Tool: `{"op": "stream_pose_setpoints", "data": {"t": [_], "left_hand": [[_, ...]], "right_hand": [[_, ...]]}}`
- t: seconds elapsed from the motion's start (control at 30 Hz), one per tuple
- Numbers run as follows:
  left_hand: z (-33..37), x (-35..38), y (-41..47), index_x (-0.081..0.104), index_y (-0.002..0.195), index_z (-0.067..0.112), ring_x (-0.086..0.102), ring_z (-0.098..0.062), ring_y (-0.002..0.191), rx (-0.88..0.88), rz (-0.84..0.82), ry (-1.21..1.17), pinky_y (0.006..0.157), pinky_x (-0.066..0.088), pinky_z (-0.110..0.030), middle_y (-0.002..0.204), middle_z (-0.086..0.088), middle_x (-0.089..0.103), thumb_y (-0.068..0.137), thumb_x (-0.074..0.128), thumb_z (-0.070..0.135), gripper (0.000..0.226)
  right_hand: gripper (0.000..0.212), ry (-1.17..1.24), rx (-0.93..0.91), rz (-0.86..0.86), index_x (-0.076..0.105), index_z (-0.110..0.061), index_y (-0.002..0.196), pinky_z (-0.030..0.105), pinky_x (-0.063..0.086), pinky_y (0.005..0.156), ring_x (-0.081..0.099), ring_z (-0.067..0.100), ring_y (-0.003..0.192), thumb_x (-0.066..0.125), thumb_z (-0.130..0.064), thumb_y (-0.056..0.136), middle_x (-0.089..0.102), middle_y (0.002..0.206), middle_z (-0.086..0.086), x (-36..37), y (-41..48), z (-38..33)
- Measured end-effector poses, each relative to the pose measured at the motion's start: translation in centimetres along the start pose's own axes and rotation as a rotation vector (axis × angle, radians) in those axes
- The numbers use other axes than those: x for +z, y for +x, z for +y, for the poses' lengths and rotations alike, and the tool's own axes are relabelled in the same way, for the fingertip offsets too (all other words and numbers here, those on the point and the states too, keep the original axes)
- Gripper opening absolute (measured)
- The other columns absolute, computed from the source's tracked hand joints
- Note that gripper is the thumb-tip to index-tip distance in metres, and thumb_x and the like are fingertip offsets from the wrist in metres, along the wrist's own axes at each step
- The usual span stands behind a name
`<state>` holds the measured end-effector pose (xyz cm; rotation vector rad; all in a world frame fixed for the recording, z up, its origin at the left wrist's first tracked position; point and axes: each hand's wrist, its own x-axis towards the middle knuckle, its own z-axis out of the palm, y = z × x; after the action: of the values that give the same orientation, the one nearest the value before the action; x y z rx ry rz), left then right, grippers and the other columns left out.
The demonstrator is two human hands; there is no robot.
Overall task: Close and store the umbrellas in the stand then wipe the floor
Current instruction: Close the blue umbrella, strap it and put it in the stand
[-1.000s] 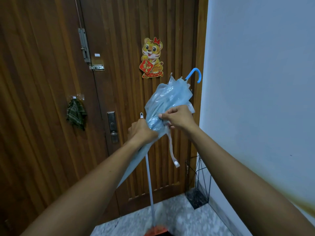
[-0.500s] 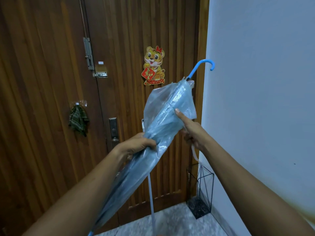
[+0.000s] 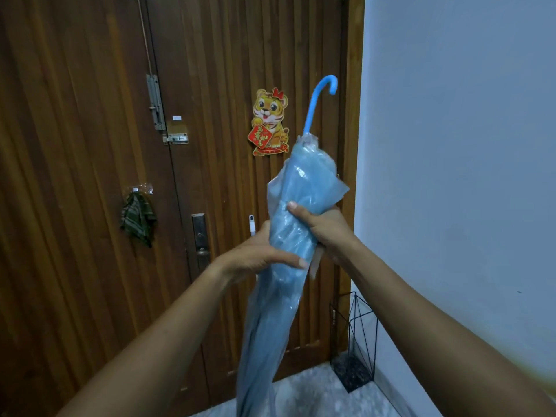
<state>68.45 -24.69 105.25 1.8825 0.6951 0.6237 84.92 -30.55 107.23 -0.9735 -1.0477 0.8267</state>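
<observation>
At the centre of the frame, both hands hold a folded light blue umbrella [image 3: 288,236] that stands nearly upright, tilted a little to the right. Its curved blue handle [image 3: 319,97] points up toward the upper middle, and its lower end runs out of the bottom edge. The right hand [image 3: 323,227] is wrapped around the folded canopy from the right side, the thumb pressed on the front. The left hand [image 3: 261,255] lies just below it, fingers closed over the plastic from the left. A wooden door [image 3: 210,176] fills the left and middle, with a tiger sticker [image 3: 270,121] just left of the handle and a green cloth [image 3: 137,219] hanging at the left. A black wire stand [image 3: 356,344] sits on the floor [image 3: 313,392] at the lower right, between the door frame and the pale wall [image 3: 457,145], well apart from the umbrella. Some free floor shows in front of the stand.
</observation>
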Motion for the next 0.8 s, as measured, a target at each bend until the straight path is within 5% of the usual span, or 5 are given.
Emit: {"op": "stream_pose_setpoints", "data": {"t": [0.1,0.23,0.43,0.57,0.8], "left_hand": [[-1.2,1.6,0.7,0.032,0.144,0.033,0.06,-0.007,0.121,0.104,0.104,0.107,0.1,0.052,-0.032,0.132,0.01,0.06,0.047,0.101,0.035,0.119],[-2.2,2.0,0.7,0.06,0.119,0.023,0.072,-0.015,0.099,0.085,0.348,0.103,0.083,0.061,-0.035,0.106,0.004,0.073,0.054,0.089,0.02,0.072],[-1.3,0.5,0.2,0.062,0.101,0.022,0.07,-0.02,0.086,-0.016,0.539,0.146,0.079,0.061,-0.041,0.095,0.001,0.07,0.056,0.076,0.015,0.048],[-0.8,0.2,0.2,0.057,0.11,0.02,0.069,-0.024,0.09,-0.097,0.554,0.132,0.081,0.061,-0.046,0.1,-0.003,0.067,0.055,0.073,0.011,0.058],[0.1,0.6,0.6,0.052,0.121,0.017,0.065,-0.023,0.096,-0.109,0.631,0.158,0.068,0.056,-0.031,0.108,-0.002,0.063,0.066,0.077,0.009,0.062]], "right_hand": [[0.043,-0.187,0.061,-0.162,0.062,-0.016,0.123,0.035,0.063,0.079,0.076,0.022,0.097,0.079,-0.032,0.086,0.075,0.112,0.007,0.6,-0.1,-0.4],[0.037,-0.409,0.065,-0.336,0.06,-0.017,0.124,0.02,0.059,0.07,0.075,0.01,0.093,0.071,-0.032,0.093,0.072,0.113,0.005,1.2,-0.4,-1.9],[0.05,-0.868,0.227,-0.296,0.068,-0.013,0.104,0.016,0.033,0.039,0.045,-0.001,0.031,0.053,-0.059,0.096,0.057,0.063,-0.01,0.0,-1.3,-5.0],[0.046,-0.747,0.206,-0.236,0.074,-0.01,0.083,0.02,0.026,0.043,0.032,0.006,0.039,0.057,-0.05,0.098,0.042,0.044,-0.01,-0.4,-0.6,-4.9],[0.025,-0.557,0.135,-0.051,0.082,-0.017,0.093,0.02,0.034,0.055,0.046,0.005,0.061,0.076,-0.04,0.087,0.064,0.077,-0.008,-0.4,-0.8,-3.9]]}}
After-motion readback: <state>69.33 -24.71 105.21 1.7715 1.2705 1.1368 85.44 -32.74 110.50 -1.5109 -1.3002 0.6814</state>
